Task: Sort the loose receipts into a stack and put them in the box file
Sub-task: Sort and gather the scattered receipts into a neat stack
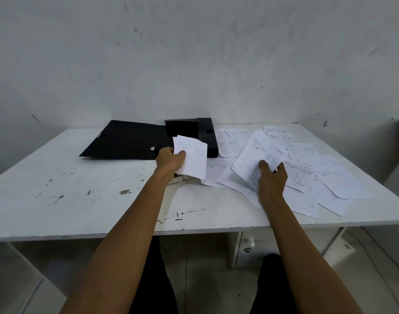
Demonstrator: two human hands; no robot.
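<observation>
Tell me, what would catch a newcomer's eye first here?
The black box file lying open at the back of the white table stands out most. Right of it, loose receipts sprawl across the tabletop. In front, the left hand grips a small bunch of receipts while the right hand holds up a large sheet.

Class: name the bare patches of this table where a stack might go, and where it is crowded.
Bare: the left half of the table, in front of the open box file; also the near middle, beside the loose receipts. Crowded: the right side, where they overlap.
</observation>
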